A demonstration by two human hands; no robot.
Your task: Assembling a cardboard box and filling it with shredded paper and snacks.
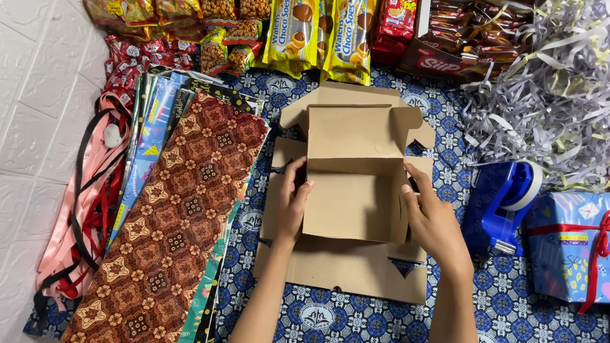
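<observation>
My forearms reach in, left hand and right hand with fingers pressed on the side walls of the cardboard box mid-cloth, walls raised, flaps unfolded, gift wrap untouched beside it.

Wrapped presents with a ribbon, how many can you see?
1. The blue wrapped present with red ribbon sits at the right, beside the blue tape dispenser. Others may be hidden off-frame.

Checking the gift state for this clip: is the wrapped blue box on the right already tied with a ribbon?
Yes, the wrapped blue box has a red ribbon crossed over it and knotted on top.
</observation>
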